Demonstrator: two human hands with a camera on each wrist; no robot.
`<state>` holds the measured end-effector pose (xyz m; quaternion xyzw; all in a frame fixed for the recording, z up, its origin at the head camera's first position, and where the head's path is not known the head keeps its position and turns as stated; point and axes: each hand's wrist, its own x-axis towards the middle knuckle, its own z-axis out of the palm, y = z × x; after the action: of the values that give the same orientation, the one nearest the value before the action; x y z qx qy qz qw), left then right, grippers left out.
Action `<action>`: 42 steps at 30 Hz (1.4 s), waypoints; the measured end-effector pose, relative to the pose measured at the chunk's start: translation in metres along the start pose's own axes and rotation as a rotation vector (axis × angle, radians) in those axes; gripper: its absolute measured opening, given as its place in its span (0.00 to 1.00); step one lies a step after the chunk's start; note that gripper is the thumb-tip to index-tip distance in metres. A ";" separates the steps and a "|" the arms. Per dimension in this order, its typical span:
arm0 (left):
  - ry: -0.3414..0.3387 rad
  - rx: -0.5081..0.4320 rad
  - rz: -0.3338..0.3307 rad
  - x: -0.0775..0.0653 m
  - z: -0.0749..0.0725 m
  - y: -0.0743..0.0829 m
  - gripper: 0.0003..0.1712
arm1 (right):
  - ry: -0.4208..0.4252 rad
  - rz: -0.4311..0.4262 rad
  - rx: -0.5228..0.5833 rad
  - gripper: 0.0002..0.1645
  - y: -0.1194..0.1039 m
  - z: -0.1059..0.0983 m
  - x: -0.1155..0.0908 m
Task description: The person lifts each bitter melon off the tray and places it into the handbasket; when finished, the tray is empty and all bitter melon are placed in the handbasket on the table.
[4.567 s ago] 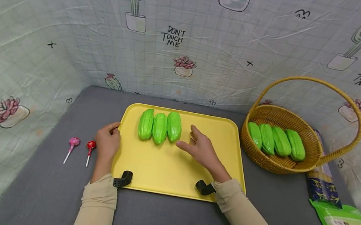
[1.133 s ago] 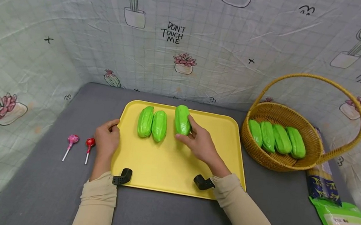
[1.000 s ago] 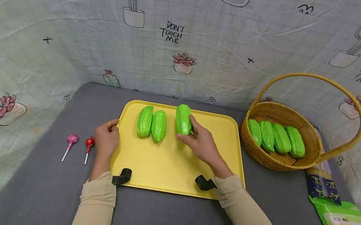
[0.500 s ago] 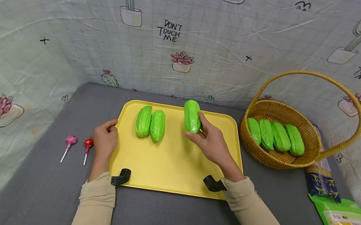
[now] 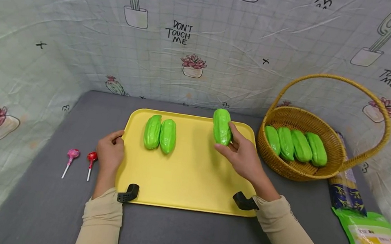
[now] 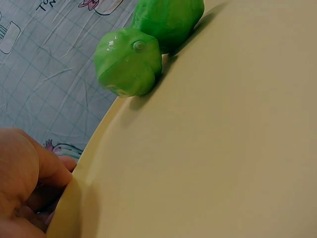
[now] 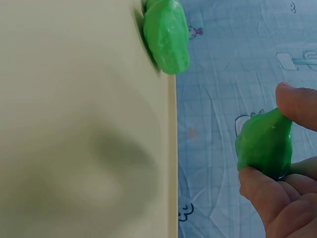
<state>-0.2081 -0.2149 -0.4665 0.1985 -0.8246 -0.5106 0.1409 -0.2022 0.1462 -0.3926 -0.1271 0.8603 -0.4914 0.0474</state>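
Observation:
My right hand [image 5: 244,155] pinches a glossy green cucumber [image 5: 222,126] between thumb and fingers, held above the right part of the yellow tray [image 5: 187,183]. In the right wrist view, the held cucumber [image 7: 266,144] is seen end-on, apart from the tray. On the tray's left half, two similar cucumbers [image 5: 152,132] lie side by side. My left hand [image 5: 110,152] grips the tray's left edge with curled fingers; the left wrist view shows its fingers [image 6: 54,166] against the rim.
A wicker basket [image 5: 296,174] with a tall handle and several green cucumbers [image 5: 301,146] stands right of the tray. Beyond it lie a dark blue packet [image 5: 347,195] and a green pouch [image 5: 374,240]. A pink lollipop [image 5: 73,153] and a red lollipop [image 5: 92,156] lie left.
My right hand has taken the rightmost of the tray's three cucumbers, lifted it and carried it right, toward the basket. My left hand stays at the tray's edge.

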 end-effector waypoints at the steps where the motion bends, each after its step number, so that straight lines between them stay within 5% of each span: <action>1: -0.001 0.000 -0.001 0.000 0.000 0.000 0.22 | 0.003 0.000 -0.006 0.53 0.000 -0.002 -0.001; 19: 0.028 0.004 0.037 0.000 0.002 -0.002 0.22 | 0.053 0.057 -0.026 0.53 0.015 -0.049 -0.020; 42: 0.035 0.004 0.017 0.001 0.002 -0.001 0.22 | 0.118 0.099 -0.193 0.53 0.034 -0.111 -0.040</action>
<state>-0.2099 -0.2137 -0.4680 0.2007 -0.8248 -0.5041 0.1591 -0.1920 0.2660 -0.3665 -0.0596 0.9101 -0.4100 0.0085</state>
